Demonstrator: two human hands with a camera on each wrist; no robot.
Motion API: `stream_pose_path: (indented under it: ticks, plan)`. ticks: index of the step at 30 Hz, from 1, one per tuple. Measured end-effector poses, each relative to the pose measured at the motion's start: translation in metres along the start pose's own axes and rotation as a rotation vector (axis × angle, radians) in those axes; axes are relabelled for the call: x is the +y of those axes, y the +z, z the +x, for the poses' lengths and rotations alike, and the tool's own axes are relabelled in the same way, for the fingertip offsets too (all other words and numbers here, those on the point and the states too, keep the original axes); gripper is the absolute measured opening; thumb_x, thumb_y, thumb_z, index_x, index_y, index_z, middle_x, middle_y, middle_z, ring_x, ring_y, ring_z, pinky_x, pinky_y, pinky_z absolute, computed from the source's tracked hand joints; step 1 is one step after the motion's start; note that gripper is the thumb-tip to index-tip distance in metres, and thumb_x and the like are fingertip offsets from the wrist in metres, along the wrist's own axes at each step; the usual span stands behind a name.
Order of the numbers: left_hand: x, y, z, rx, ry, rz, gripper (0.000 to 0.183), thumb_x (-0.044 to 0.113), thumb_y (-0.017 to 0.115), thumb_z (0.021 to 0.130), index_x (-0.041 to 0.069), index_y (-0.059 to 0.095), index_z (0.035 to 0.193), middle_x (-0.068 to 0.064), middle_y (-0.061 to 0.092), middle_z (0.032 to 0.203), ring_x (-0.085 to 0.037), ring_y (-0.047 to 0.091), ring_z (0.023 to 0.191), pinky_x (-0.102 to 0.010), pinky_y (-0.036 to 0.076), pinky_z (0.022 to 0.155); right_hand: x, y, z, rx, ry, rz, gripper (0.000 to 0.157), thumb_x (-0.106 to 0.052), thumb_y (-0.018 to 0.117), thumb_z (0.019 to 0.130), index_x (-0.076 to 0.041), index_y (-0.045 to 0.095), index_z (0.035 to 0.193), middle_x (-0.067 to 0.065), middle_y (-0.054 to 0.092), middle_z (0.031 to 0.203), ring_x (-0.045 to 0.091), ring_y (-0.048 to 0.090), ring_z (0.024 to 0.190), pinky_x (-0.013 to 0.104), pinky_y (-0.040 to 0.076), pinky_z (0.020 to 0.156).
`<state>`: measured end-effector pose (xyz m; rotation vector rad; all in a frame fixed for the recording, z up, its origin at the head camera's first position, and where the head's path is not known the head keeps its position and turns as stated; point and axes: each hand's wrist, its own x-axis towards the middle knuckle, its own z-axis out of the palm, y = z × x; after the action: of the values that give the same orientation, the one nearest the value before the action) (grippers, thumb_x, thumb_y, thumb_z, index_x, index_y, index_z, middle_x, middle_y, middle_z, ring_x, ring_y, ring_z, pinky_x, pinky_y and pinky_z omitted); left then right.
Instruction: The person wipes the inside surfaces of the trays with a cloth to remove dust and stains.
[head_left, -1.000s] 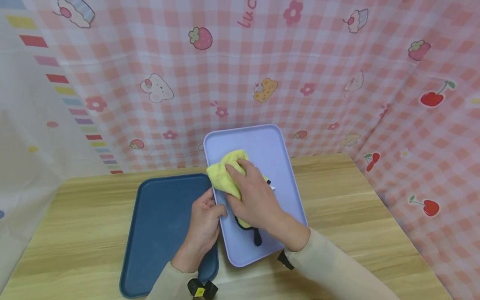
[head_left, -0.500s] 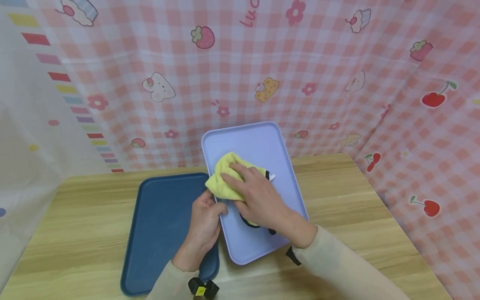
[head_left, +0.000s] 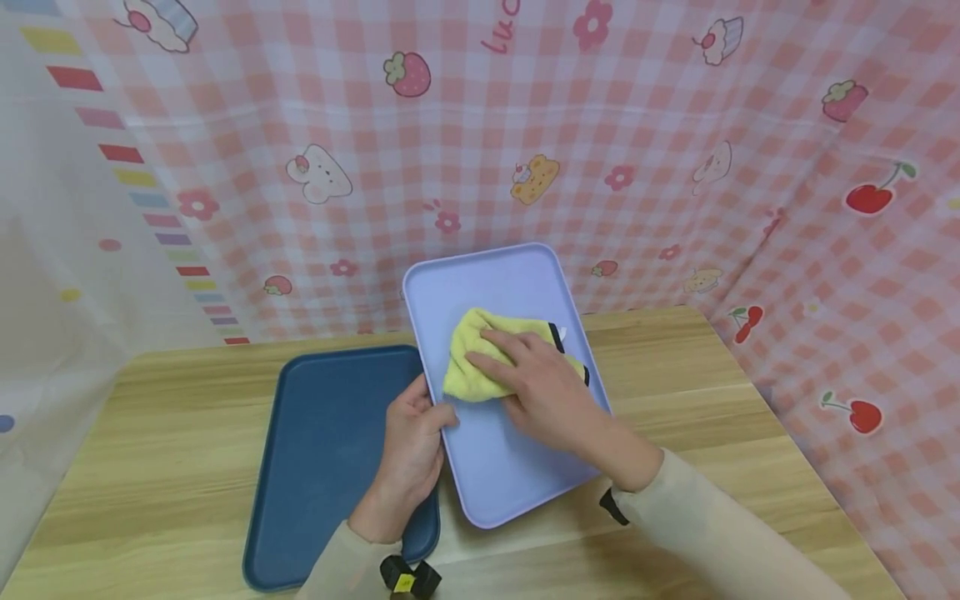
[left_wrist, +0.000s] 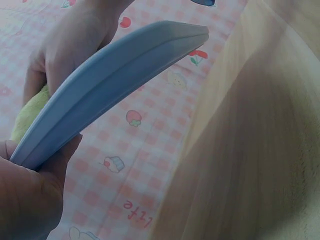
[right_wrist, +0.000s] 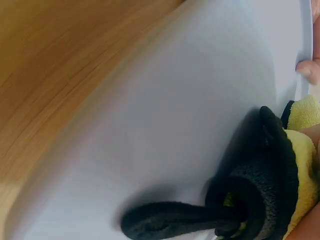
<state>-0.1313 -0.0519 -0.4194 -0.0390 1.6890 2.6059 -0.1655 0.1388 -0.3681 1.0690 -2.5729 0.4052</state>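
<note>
A lavender tray (head_left: pixel 502 279) is held up at a tilt above the table. My left hand (head_left: pixel 412 433) grips its left long edge, the thumb on the inner face and the fingers behind it. In the left wrist view the tray (left_wrist: pixel 120 75) shows edge-on between thumb and fingers. My right hand (head_left: pixel 551 392) holds a bunched yellow cloth (head_left: pixel 472 354) against the tray's inner face, right of my left thumb. The cloth's black trim and dark hanging loop (right_wrist: pixel 170 220) show in the right wrist view. The palm hides part of the cloth.
A dark blue tray (head_left: pixel 330 467) lies flat on the wooden table (head_left: pixel 165 442), left of and partly behind the lavender one. A pink checked curtain (head_left: pixel 465 150) hangs along the back and right side of the table. A pale curtain (head_left: pixel 52 292) borders the left.
My right hand has slid the cloth rightward across the tray, and the cloth's black-trimmed corners now spread toward the right edge. My left hand and the tray have barely moved.
</note>
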Motion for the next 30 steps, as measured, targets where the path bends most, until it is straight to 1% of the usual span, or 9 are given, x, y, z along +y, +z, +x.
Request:
stream_pose_path:
  ticks: [7, 12, 16, 19, 21, 25, 30]
  plan:
    - [0.001, 0.000, 0.000, 0.006, 0.008, 0.005, 0.077, -0.018, 0.047, 0.075, 0.000, 0.053, 0.149, -0.021, 0.064, 0.139, -0.030, 0.062, 0.127, -0.036, 0.054, 0.098, 0.011, -0.006, -0.006, 0.030, 0.070, -0.025, 0.062, 0.005, 0.071, 0.082, -0.013, 0.067, 0.141, 0.017, 0.054, 0.152, 0.041, 0.058, 0.121, 0.055, 0.050, 0.101]
    - [0.001, 0.000, 0.000, 0.010, 0.010, -0.005, 0.078, -0.019, 0.047, 0.074, -0.001, 0.053, 0.149, -0.022, 0.064, 0.138, -0.029, 0.062, 0.127, -0.036, 0.053, 0.098, 0.016, -0.010, -0.010, 0.043, 0.146, -0.034, 0.060, 0.004, 0.071, 0.082, -0.011, 0.067, 0.140, 0.021, 0.056, 0.149, 0.048, 0.056, 0.125, 0.060, 0.046, 0.106]
    - [0.002, 0.001, -0.001, 0.025, 0.013, -0.009, 0.078, -0.019, 0.047, 0.072, -0.002, 0.054, 0.148, -0.023, 0.065, 0.138, -0.029, 0.062, 0.125, -0.034, 0.053, 0.097, 0.019, -0.012, -0.012, 0.046, 0.220, -0.027, 0.059, 0.002, 0.069, 0.085, -0.009, 0.064, 0.143, 0.023, 0.054, 0.150, 0.049, 0.056, 0.127, 0.062, 0.046, 0.105]
    - [0.002, 0.001, -0.001, 0.035, 0.019, -0.006, 0.079, -0.020, 0.047, 0.072, -0.002, 0.054, 0.148, -0.022, 0.064, 0.139, -0.028, 0.061, 0.126, -0.033, 0.052, 0.097, 0.020, -0.013, -0.014, 0.056, 0.281, -0.021, 0.058, 0.000, 0.067, 0.087, -0.008, 0.063, 0.144, 0.025, 0.054, 0.150, 0.049, 0.056, 0.128, 0.063, 0.048, 0.102]
    - [0.002, 0.001, 0.000, 0.039, 0.023, -0.004, 0.079, -0.020, 0.047, 0.072, -0.002, 0.053, 0.149, -0.021, 0.063, 0.140, -0.028, 0.059, 0.128, -0.033, 0.052, 0.097, 0.022, -0.013, -0.015, 0.065, 0.318, -0.016, 0.057, -0.001, 0.066, 0.088, -0.006, 0.063, 0.144, 0.026, 0.054, 0.150, 0.050, 0.056, 0.128, 0.063, 0.047, 0.102]
    - [0.002, 0.002, 0.000, 0.040, 0.030, -0.006, 0.079, -0.020, 0.048, 0.072, -0.002, 0.053, 0.149, -0.020, 0.063, 0.141, -0.028, 0.058, 0.130, -0.034, 0.051, 0.098, 0.023, -0.014, -0.016, 0.093, 0.368, -0.005, 0.056, -0.002, 0.065, 0.087, -0.003, 0.062, 0.144, 0.029, 0.054, 0.148, 0.051, 0.057, 0.127, 0.064, 0.046, 0.104]
    - [0.002, 0.002, -0.001, 0.052, 0.038, -0.015, 0.079, -0.020, 0.048, 0.070, -0.004, 0.054, 0.147, -0.024, 0.065, 0.136, -0.029, 0.060, 0.126, -0.035, 0.052, 0.097, 0.020, -0.014, -0.018, 0.113, 0.431, 0.036, 0.057, -0.005, 0.062, 0.088, 0.000, 0.060, 0.145, 0.031, 0.053, 0.148, 0.053, 0.058, 0.125, 0.067, 0.049, 0.097]
